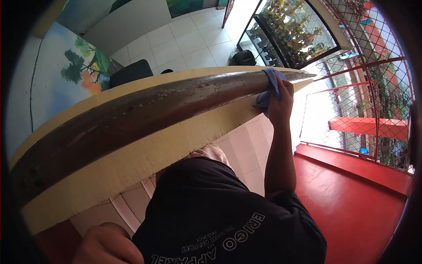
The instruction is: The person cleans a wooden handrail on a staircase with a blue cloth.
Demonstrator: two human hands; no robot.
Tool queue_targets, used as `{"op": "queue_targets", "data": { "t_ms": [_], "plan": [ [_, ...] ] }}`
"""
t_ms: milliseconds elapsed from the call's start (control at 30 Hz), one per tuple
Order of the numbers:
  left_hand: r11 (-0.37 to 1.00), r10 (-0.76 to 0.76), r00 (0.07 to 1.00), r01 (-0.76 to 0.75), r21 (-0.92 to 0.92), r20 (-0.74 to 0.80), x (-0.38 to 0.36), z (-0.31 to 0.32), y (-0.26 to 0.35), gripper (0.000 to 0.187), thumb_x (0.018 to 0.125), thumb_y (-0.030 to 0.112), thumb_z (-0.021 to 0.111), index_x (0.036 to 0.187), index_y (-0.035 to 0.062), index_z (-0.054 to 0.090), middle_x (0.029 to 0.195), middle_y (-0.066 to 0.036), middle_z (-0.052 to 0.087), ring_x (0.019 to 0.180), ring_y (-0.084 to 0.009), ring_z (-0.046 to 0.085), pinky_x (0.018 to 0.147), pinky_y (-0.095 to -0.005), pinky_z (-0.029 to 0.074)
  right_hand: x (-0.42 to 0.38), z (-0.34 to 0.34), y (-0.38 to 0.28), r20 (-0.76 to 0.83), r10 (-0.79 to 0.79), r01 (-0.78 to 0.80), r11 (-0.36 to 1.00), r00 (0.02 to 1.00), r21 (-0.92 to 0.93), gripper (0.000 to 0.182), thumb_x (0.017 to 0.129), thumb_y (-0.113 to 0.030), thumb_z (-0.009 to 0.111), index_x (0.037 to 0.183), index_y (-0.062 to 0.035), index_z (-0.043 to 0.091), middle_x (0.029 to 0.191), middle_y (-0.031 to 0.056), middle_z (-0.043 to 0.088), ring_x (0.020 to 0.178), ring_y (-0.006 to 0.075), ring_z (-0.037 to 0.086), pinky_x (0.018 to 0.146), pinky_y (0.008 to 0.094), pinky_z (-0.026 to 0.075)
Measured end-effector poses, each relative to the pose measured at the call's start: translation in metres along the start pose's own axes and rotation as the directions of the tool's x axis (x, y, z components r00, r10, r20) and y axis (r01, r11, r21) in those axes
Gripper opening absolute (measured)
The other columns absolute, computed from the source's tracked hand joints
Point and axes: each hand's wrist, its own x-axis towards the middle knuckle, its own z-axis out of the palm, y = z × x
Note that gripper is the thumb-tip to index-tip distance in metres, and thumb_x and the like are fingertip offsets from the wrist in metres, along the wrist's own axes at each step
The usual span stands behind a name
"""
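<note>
My right hand (281, 99) is wrapped round a blue cloth (263, 100), close to the far right end of a long brown rail (176, 94). The cloth lies over the top of the rail and hangs down its near side. The rail's surface is glossy, with scuffed and worn patches, and it rests along a cream-yellow wall ledge (145, 152). At the lower left, bare skin of my bent left arm or left hand (107, 246) shows beside my black shirt; no fingers can be made out there.
Red floor (347, 207) lies to the right, below a wire mesh grille (382, 110). Behind the ledge are a dark chair back (132, 74), white floor tiles (180, 42) and a black-framed glass panel with plants (294, 31). Pinkish stair steps (246, 149) show below the ledge.
</note>
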Motion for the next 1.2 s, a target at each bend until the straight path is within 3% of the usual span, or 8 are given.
{"op": "queue_targets", "data": {
  "t_ms": [433,567,833,900,933,1033,1067,1200],
  "plan": [
    [0.994,-0.019,0.988,0.035,-0.101,0.155,-0.01,0.007,-0.001,0.057,0.095,0.058,0.054,0.14,0.0256,0.041,0.067,0.0,0.057,0.051,-0.0124,0.039,0.053,-0.0299,0.031,-0.013,0.002,-0.044,-0.041,0.165,-0.161,0.983,0.985,0.083,0.037,0.092,-0.005,0.058,0.129,-0.0092,0.065,0.112,0.0112,0.055,0.101,0.0247,0.058,0.089,0.0331,0.047],
    [0.994,-0.001,0.986,0.02,-0.109,0.167,-0.018,0.003,0.002,0.058,0.095,0.059,0.054,0.139,0.0236,0.041,0.067,0.001,0.057,0.051,-0.0125,0.038,0.054,-0.0306,0.032,-0.035,0.015,-0.111,-0.061,0.022,-0.023,1.0,0.998,-0.012,0.036,0.093,-0.015,0.062,0.128,-0.0119,0.065,0.113,0.0147,0.055,0.101,0.0281,0.06,0.09,0.0365,0.048],
    [0.99,0.108,0.987,-0.095,-0.107,0.118,-0.046,-0.019,0.018,0.059,0.095,0.059,0.055,0.137,0.0196,0.041,0.067,0.002,0.057,0.052,-0.0127,0.038,0.057,-0.032,0.032,-0.037,0.028,-0.143,-0.156,0.12,-0.106,0.99,0.98,0.094,0.032,0.096,-0.016,0.058,0.126,-0.0073,0.066,0.114,0.0154,0.056,0.102,0.0287,0.058,0.091,0.0386,0.046],
    [0.971,0.237,0.971,-0.237,0.012,-0.014,-0.066,-0.024,0.012,0.06,0.095,0.059,0.055,0.137,0.0186,0.041,0.066,0.002,0.057,0.052,-0.0127,0.038,0.058,-0.0324,0.032,-0.047,0.036,-0.186,-0.118,-0.092,0.096,0.995,0.989,0.029,0.036,0.09,-0.013,0.06,0.125,-0.0084,0.067,0.117,0.0151,0.056,0.106,0.0305,0.056,0.094,0.0409,0.044],
    [0.929,0.334,0.899,-0.262,0.264,-0.285,-0.088,-0.015,0.003,0.06,0.095,0.059,0.055,0.126,0.008,0.054,0.063,0.003,0.056,0.054,-0.0128,0.04,0.059,-0.0327,0.032,-0.053,0.036,-0.205,-0.099,-0.193,0.194,0.981,0.976,-0.002,0.038,0.087,-0.011,0.061,0.125,-0.009,0.067,0.119,0.0149,0.056,0.108,0.0314,0.055,0.096,0.042,0.043],
    [0.44,0.314,0.949,-0.162,0.883,0.018,-0.123,-0.045,-0.004,0.054,0.091,0.059,0.061,0.11,0.0084,0.062,0.067,0.001,0.056,0.057,-0.0146,0.046,0.057,-0.031,0.033,-0.063,0.037,-0.241,-0.055,-0.435,0.428,0.897,0.899,-0.115,0.054,0.071,-0.005,0.063,0.124,-0.0084,0.067,0.13,0.0143,0.056,0.114,0.0367,0.052,0.102,0.0449,0.041],
    [0.207,0.174,0.984,-0.075,0.975,0.039,-0.134,-0.048,0.002,0.054,0.09,0.059,0.062,0.108,0.0084,0.064,0.069,0.0,0.056,0.059,-0.0156,0.049,0.056,-0.031,0.035,-0.063,0.042,-0.235,-0.09,-0.48,0.463,0.872,0.873,-0.161,0.053,0.071,-0.005,0.062,0.124,-0.008,0.067,0.129,0.0145,0.057,0.113,0.0368,0.053,0.102,0.0455,0.041],
    [0.051,0.217,0.976,-0.043,0.998,0.031,-0.14,-0.055,-0.017,0.048,0.091,0.057,0.063,0.103,0.0106,0.067,0.074,0.0,0.058,0.065,-0.0179,0.055,0.058,-0.0321,0.042,-0.048,0.042,-0.169,-0.163,-0.551,0.48,0.811,0.818,-0.334,0.042,0.085,-0.006,0.057,0.126,-0.0001,0.063,0.125,0.0225,0.062,0.111,0.0388,0.059,0.099,0.046,0.045]
  ]
}}
